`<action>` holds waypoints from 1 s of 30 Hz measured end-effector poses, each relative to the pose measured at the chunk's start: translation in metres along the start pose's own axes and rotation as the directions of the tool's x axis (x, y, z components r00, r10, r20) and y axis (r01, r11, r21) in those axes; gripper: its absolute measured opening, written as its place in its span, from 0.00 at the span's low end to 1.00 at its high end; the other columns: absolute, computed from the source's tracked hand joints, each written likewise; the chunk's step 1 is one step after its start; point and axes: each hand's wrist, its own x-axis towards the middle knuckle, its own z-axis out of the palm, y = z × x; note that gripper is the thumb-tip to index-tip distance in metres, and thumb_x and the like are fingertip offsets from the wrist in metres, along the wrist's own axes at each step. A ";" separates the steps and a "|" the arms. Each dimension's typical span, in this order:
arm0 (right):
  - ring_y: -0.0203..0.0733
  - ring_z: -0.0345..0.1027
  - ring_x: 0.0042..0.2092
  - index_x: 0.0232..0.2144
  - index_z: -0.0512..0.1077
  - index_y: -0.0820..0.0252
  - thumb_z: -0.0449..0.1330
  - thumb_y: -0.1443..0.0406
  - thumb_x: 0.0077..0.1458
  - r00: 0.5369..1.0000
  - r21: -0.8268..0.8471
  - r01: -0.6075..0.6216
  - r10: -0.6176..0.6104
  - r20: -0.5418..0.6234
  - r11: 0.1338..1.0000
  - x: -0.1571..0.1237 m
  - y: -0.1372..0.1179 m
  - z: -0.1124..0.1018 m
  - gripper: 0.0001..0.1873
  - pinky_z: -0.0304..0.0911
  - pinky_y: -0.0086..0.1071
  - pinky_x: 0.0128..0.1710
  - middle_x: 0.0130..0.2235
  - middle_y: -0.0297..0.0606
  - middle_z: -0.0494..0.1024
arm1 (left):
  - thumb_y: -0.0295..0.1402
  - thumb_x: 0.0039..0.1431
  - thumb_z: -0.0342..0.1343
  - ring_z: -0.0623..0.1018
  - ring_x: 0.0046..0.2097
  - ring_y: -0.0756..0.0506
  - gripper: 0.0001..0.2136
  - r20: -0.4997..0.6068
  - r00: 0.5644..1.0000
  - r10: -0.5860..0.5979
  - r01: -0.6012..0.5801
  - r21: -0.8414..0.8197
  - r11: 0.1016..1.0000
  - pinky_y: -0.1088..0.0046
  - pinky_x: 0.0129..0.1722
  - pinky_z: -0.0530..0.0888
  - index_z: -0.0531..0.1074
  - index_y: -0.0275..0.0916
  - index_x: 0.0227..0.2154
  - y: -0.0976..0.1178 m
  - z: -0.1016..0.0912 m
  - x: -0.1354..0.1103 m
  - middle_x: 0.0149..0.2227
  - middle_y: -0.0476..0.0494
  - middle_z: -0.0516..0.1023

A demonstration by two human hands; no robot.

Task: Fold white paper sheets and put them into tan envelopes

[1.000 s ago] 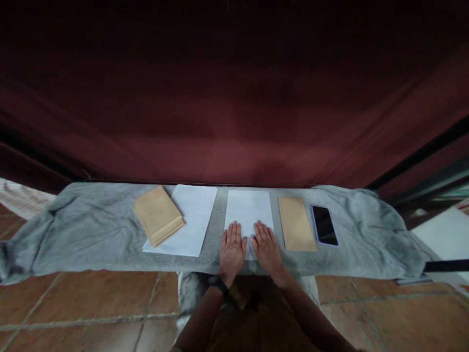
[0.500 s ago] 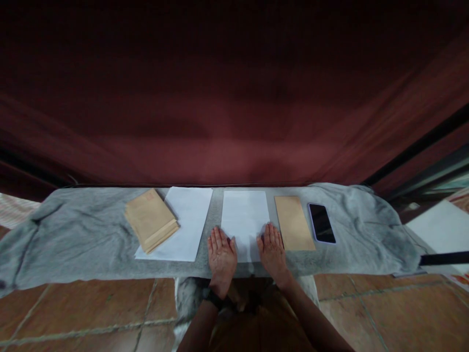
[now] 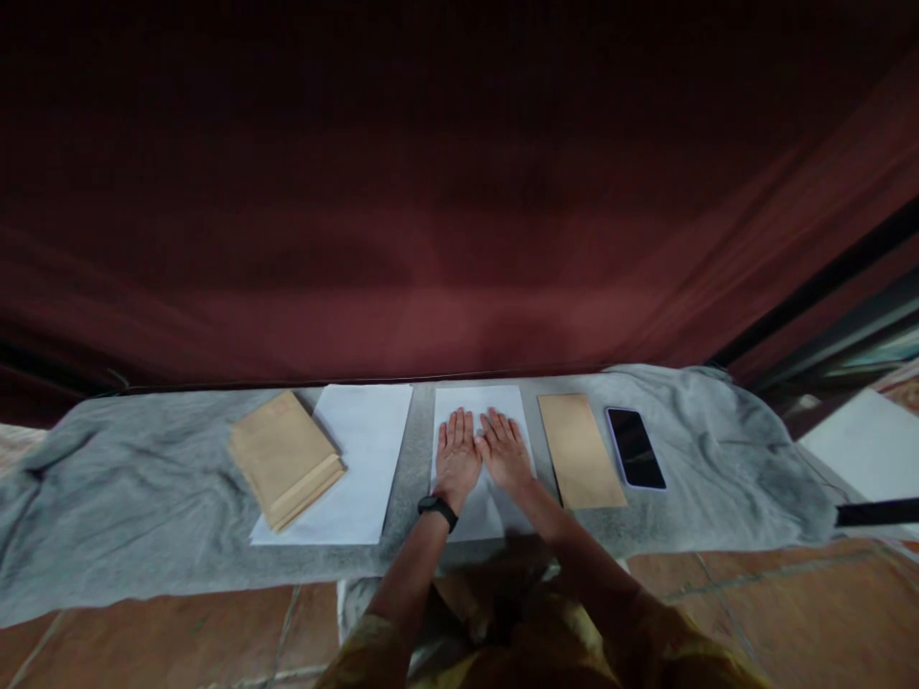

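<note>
A white sheet of paper (image 3: 478, 517) lies in front of me on the grey cloth. My left hand (image 3: 458, 455) rests flat on its middle, fingers stretched out and pointing away from me. Beside it, thumbs close together, my right hand (image 3: 505, 450) is also spread flat on the sheet. Neither hand holds anything. Just right of the sheet is a single brown envelope (image 3: 581, 450). To the left, a pile of brown envelopes (image 3: 287, 455) lies at a slant over part of a stack of white paper (image 3: 366, 459).
A phone (image 3: 636, 448) with a dark screen and light purple case lies right of the single envelope. Grey cloth (image 3: 725, 459) with wrinkles covers the long narrow table. A dark red curtain (image 3: 445, 316) hangs along the far edge; tiled floor (image 3: 208, 636) shows below.
Both hands have moved inward and farther up the sheet, from its lower side edges to its middle. The view has shifted slightly; papers, envelopes and phone keep their arrangement.
</note>
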 end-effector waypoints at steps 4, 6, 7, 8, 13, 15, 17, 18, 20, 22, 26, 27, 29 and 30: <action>0.51 0.51 0.71 0.68 0.58 0.63 0.46 0.58 0.72 0.998 -0.041 -0.052 0.050 -0.029 0.998 0.000 0.006 0.004 0.28 0.46 0.49 0.69 0.71 0.49 0.56 | 0.34 0.70 0.40 0.52 0.73 0.39 0.28 -0.076 0.994 -0.083 0.081 -0.022 0.996 0.54 0.71 0.52 0.53 0.27 0.69 -0.005 0.007 -0.002 0.71 0.31 0.54; 0.52 0.51 0.70 0.69 0.57 0.65 0.45 0.57 0.72 0.995 -0.052 -0.097 0.095 -0.040 0.994 0.002 0.012 0.004 0.29 0.47 0.49 0.69 0.71 0.51 0.56 | 0.36 0.71 0.40 0.53 0.73 0.38 0.28 -0.117 0.984 -0.138 0.134 -0.041 0.990 0.54 0.71 0.53 0.53 0.26 0.69 -0.009 0.009 -0.002 0.71 0.29 0.54; 0.52 0.52 0.70 0.69 0.56 0.67 0.44 0.57 0.72 0.992 -0.055 -0.119 0.117 -0.049 0.991 0.003 0.015 0.005 0.30 0.47 0.49 0.68 0.71 0.52 0.56 | 0.37 0.71 0.40 0.54 0.72 0.38 0.28 -0.138 0.977 -0.162 0.157 -0.049 0.986 0.54 0.71 0.53 0.54 0.26 0.69 -0.011 0.009 -0.002 0.71 0.28 0.55; 0.53 0.52 0.70 0.69 0.55 0.68 0.44 0.57 0.72 0.989 -0.056 -0.140 0.136 -0.059 0.989 0.004 0.017 0.005 0.31 0.47 0.49 0.68 0.70 0.54 0.56 | 0.37 0.71 0.40 0.55 0.72 0.38 0.28 -0.158 0.970 -0.182 0.175 -0.056 0.983 0.54 0.71 0.54 0.54 0.26 0.69 -0.013 0.010 -0.003 0.71 0.28 0.55; 0.56 0.54 0.69 0.69 0.54 0.74 0.40 0.57 0.72 0.968 -0.046 -0.216 0.209 -0.136 0.975 0.001 0.026 0.007 0.33 0.50 0.51 0.67 0.68 0.58 0.59 | 0.36 0.71 0.40 0.57 0.72 0.36 0.28 -0.225 0.944 -0.242 0.232 -0.073 0.970 0.52 0.70 0.55 0.57 0.24 0.68 -0.021 0.009 -0.007 0.69 0.27 0.58; 0.57 0.55 0.68 0.69 0.54 0.75 0.39 0.57 0.72 0.958 -0.039 -0.245 0.236 -0.162 0.969 0.001 0.026 0.007 0.33 0.50 0.53 0.67 0.68 0.60 0.60 | 0.36 0.71 0.40 0.57 0.71 0.35 0.27 -0.229 0.937 -0.266 0.256 -0.073 0.964 0.51 0.70 0.54 0.58 0.23 0.67 -0.022 0.007 -0.008 0.68 0.26 0.60; 0.57 0.55 0.69 0.69 0.53 0.75 0.39 0.58 0.71 0.956 -0.032 -0.258 0.250 -0.154 0.966 0.006 0.025 0.005 0.33 0.49 0.54 0.67 0.68 0.61 0.60 | 0.36 0.71 0.40 0.57 0.71 0.34 0.27 -0.226 0.934 -0.278 0.268 -0.072 0.961 0.50 0.70 0.53 0.59 0.23 0.66 -0.019 0.004 -0.004 0.68 0.25 0.60; 0.56 0.54 0.69 0.69 0.53 0.75 0.39 0.59 0.71 0.960 -0.029 -0.253 0.247 -0.132 0.967 0.010 0.024 0.004 0.33 0.48 0.54 0.68 0.68 0.60 0.59 | 0.36 0.71 0.40 0.56 0.72 0.35 0.27 -0.222 0.937 -0.268 0.259 -0.071 0.963 0.50 0.70 0.53 0.58 0.23 0.67 -0.017 0.002 -0.001 0.69 0.26 0.59; 0.54 0.51 0.71 0.70 0.53 0.73 0.39 0.60 0.72 0.975 -0.023 -0.216 0.214 -0.062 0.976 0.022 0.020 0.001 0.31 0.46 0.52 0.69 0.70 0.55 0.57 | 0.35 0.71 0.40 0.54 0.72 0.37 0.27 -0.199 0.960 -0.197 0.188 -0.063 0.980 0.53 0.71 0.52 0.56 0.26 0.68 -0.012 -0.001 0.010 0.70 0.29 0.57; 0.51 0.48 0.72 0.70 0.55 0.69 0.38 0.61 0.72 0.989 -0.014 -0.148 0.148 0.018 0.989 0.036 0.016 -0.002 0.30 0.44 0.50 0.70 0.71 0.50 0.55 | 0.34 0.71 0.38 0.52 0.73 0.40 0.26 -0.153 0.985 -0.080 0.073 -0.056 0.996 0.55 0.71 0.52 0.55 0.29 0.69 -0.007 -0.004 0.025 0.71 0.34 0.55; 0.50 0.48 0.71 0.68 0.58 0.64 0.38 0.61 0.72 0.991 -0.011 -0.064 0.065 0.118 0.998 0.059 0.011 -0.002 0.28 0.43 0.49 0.70 0.71 0.44 0.56 | 0.32 0.71 0.36 0.53 0.73 0.40 0.26 -0.049 0.997 0.065 -0.067 -0.053 0.996 0.54 0.71 0.53 0.58 0.32 0.68 -0.006 -0.004 0.051 0.71 0.38 0.58; 0.50 0.49 0.71 0.68 0.59 0.63 0.39 0.60 0.73 0.991 -0.017 -0.059 0.061 0.122 0.998 0.062 0.011 -0.001 0.28 0.43 0.49 0.70 0.71 0.44 0.56 | 0.32 0.71 0.36 0.53 0.73 0.40 0.26 -0.032 0.997 0.075 -0.077 -0.050 0.996 0.54 0.71 0.53 0.58 0.32 0.68 -0.007 -0.003 0.054 0.71 0.38 0.58; 0.51 0.50 0.71 0.68 0.59 0.62 0.41 0.59 0.73 0.992 -0.033 -0.063 0.066 0.103 0.997 0.064 0.014 0.001 0.28 0.43 0.49 0.70 0.71 0.44 0.56 | 0.33 0.71 0.36 0.53 0.73 0.40 0.26 -0.017 0.997 0.073 -0.073 -0.040 0.997 0.54 0.71 0.52 0.57 0.32 0.68 -0.011 -0.001 0.058 0.71 0.38 0.57; 0.51 0.51 0.71 0.68 0.59 0.61 0.42 0.59 0.72 0.994 -0.039 -0.069 0.072 0.085 0.997 0.064 0.016 0.003 0.28 0.43 0.49 0.69 0.71 0.44 0.55 | 0.34 0.71 0.36 0.53 0.73 0.40 0.26 -0.020 0.998 0.058 -0.059 -0.034 0.998 0.54 0.71 0.52 0.57 0.32 0.69 -0.012 0.001 0.059 0.71 0.37 0.57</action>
